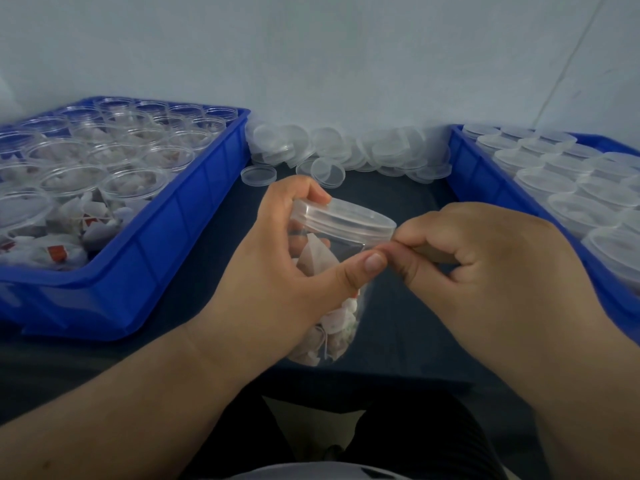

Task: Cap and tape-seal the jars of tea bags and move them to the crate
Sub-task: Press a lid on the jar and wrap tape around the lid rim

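Observation:
My left hand point(277, 271) grips a clear plastic jar point(337, 327) of tea bags, tilted, with a clear cap point(346, 216) on top. The left thumb lies across the jar's side just under the cap. My right hand point(485, 265) is curled beside the jar, its fingertips pinching something small at the cap's lower edge next to the left thumb; a strip of clear tape cannot be made out for certain. The jar is held above the dark table point(398, 306), between the two crates.
A blue crate point(166, 251) on the left holds several open jars of tea bags. A blue crate point(485, 174) on the right holds several capped jars. A heap of loose clear caps point(346, 150) lies at the back against the wall.

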Demonstrator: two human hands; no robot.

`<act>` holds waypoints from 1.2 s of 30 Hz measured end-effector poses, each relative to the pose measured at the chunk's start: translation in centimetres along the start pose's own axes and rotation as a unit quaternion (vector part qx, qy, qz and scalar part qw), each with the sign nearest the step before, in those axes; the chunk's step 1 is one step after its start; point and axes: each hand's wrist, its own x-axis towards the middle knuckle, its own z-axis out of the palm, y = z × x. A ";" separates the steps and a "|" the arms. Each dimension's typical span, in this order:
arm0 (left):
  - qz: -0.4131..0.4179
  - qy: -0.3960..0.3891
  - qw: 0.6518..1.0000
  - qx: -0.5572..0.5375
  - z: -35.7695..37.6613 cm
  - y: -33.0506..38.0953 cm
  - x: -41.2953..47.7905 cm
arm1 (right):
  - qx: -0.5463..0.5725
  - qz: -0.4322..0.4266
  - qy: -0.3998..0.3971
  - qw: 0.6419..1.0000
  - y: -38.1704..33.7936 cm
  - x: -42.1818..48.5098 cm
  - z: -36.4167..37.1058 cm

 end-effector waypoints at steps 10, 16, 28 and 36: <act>0.006 -0.008 1.000 -0.027 -0.1 0.6 -0.1 | 0.037 0.019 0.008 0.999 -0.3 -0.2 -0.2; 0.010 -0.016 0.998 -0.058 -0.5 0.5 0.0 | 0.094 0.093 -0.007 0.991 0.0 -0.2 -0.6; -0.122 -0.064 0.948 -0.285 -0.3 -0.7 0.2 | 0.185 0.062 0.017 0.981 2.2 -0.9 -0.7; -0.104 -0.052 0.941 -0.318 0.1 -0.7 0.1 | 0.184 0.064 0.085 0.977 2.1 -1.1 1.0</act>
